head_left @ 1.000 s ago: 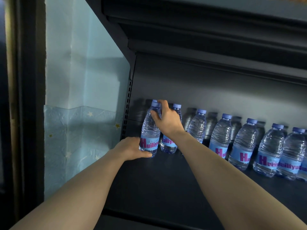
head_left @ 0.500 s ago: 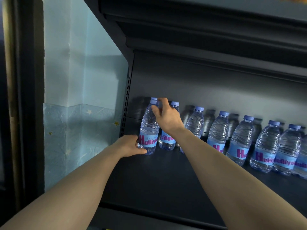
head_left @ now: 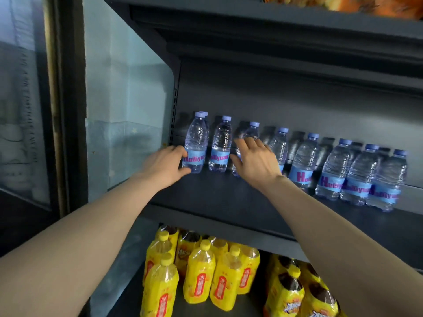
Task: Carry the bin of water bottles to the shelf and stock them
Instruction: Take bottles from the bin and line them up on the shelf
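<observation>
Clear water bottles with blue labels and lilac caps stand in a row along the back of a dark shelf (head_left: 229,197). My left hand (head_left: 164,165) wraps the label and base of the leftmost water bottle (head_left: 196,136), which stands upright on the shelf. A second bottle (head_left: 220,143) stands just to its right. With fingers spread and nothing held, my right hand (head_left: 256,163) hovers in front of the third bottle (head_left: 251,130). More bottles (head_left: 332,170) continue to the right. The bin is out of view.
A glass side panel (head_left: 128,99) closes the shelf's left end, close to my left hand. The upper shelf (head_left: 274,42) overhangs the bottles. Below, yellow drink bottles (head_left: 199,275) fill the lower shelf. A dark-framed glass door (head_left: 23,99) stands at the far left.
My right hand has let go of the leftmost bottle's cap and moved right and down, opening. The view has pulled back, so the lower shelf now shows.
</observation>
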Available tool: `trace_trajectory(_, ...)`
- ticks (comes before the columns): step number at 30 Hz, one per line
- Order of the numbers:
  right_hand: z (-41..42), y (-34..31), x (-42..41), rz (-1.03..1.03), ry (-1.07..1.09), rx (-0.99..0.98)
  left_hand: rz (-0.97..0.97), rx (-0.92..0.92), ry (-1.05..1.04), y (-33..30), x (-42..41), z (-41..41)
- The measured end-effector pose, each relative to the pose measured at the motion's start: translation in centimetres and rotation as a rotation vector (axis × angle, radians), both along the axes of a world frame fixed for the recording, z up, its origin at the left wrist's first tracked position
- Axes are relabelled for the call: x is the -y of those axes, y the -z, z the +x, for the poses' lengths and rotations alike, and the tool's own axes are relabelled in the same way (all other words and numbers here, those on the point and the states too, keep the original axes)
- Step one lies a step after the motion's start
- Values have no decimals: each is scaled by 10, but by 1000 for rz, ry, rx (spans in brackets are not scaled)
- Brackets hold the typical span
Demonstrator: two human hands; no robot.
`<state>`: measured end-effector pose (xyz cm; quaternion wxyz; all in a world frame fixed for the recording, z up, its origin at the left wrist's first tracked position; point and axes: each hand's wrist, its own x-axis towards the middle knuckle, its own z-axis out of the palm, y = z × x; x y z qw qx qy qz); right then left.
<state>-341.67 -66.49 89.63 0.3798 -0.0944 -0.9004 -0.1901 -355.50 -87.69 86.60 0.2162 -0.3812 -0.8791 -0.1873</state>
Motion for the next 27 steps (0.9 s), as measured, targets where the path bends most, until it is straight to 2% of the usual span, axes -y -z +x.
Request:
trace_trajectory(5,87,29,7,31,-24,21,65,-157,-49,15,15,85)
trace_trajectory(10,178,64,21,46,-108,-26,188,-149,-57,48,23,181)
trace_trajectory(15,256,116,37,-6,-219,-70,278,-119,21,103,28,263)
trace_trajectory(21,321,230,50,-141,-202,82,181,-15,31,204,41,327)
trace_trajectory(27,366,367,72,-410,-206,262,72,123,72,333,56,370)
